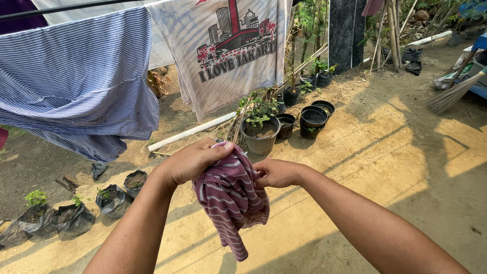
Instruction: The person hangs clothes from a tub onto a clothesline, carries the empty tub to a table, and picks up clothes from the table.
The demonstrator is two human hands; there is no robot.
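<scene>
Both arms were extended fwd at approx. chest level, forearms converging over the sandy ground. Left hand [195,161] sat palm-down w/ wrist bent, its grip clamped over the top of a bunched maroon garment w/ pale stripes [231,200]; thumb lay across the upper fold. Right hand [276,173] met the cloth from the side, fingers curled and pinched shut on the garment's edge, knuckles facing the left hand. Garment hung between the two hands, clear of the ground, lower end dangling below the wrists.

Overhead, left: blue-and-white striped shirt [76,81] draped on a line. Beside it, a pale T-shirt w/ a printed city graphic [223,50]. Beyond the hands: grey pot w/ a leafy plant [260,132], several black pots [313,121] just beside it, white pipe [193,132] lying on the dirt. Lower left: black grow bags w/ seedlings [73,215] in a row. Far right: a broom [451,94] resting at a slant.
</scene>
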